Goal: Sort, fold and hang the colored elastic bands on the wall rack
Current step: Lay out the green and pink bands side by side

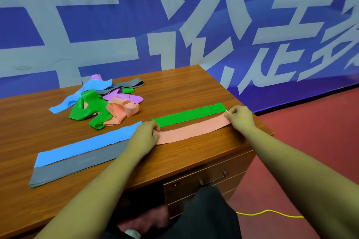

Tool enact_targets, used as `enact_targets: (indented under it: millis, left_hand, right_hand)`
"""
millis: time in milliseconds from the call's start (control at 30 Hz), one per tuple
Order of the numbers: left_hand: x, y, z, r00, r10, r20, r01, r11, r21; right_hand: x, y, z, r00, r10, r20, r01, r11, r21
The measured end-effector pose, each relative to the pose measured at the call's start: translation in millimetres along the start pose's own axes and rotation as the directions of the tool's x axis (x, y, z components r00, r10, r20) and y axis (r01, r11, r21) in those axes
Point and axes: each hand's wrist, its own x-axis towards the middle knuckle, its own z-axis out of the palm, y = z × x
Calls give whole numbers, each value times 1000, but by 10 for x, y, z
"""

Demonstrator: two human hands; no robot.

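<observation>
A folded salmon-pink band point(191, 129) lies flat near the desk's front right. My left hand point(144, 137) pinches its left end and my right hand point(240, 117) pinches its right end. Just behind it lies a folded green band point(189, 114). To the left, a folded blue band point(87, 145) and a folded grey band point(77, 165) lie side by side. A tangled heap of loose bands point(101, 101) in blue, green, purple, pink and grey sits further back. No wall rack is in view.
The wooden desk point(184, 87) has a drawer with a metal handle point(213, 177) below its front edge. A blue banner with white characters point(174, 15) hangs behind. Red floor point(310, 132) lies to the right, with a yellow cord point(270, 212) on it.
</observation>
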Motion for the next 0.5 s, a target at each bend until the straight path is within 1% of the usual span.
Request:
enact_targets:
  millis: [67,167,233,300,333,400,500]
  left_hand:
    - [30,-42,49,999,34,-9,-34,999,39]
    - [42,-106,124,995,84,-62,-78,993,88]
    - [24,-136,167,990,93,-105,-81,990,114]
    - [12,-154,182,981,134,-140,-113,982,149]
    - [18,-160,172,977,157,-146,-135,980,149]
    - [67,-173,105,976,157,-148,-142,984,106]
    - [179,-289,-67,980,100,-170,-89,993,72]
  right_hand:
    - [-9,45,61,1000,-22,-12,21,1000,-21]
    - [-13,108,137,997,-63,-52,60,996,-61]
    - [-9,136,179,990,-118,-79,100,975,-196]
    - [-20,114,213,976,-187,-115,134,923,-361]
    - [-30,67,228,966,-224,-128,158,906,-392]
    - [-59,-105,278,950,-296,-93,240,891,-385]
    - [-134,-470,475,922,-381,72,385,881,-274]
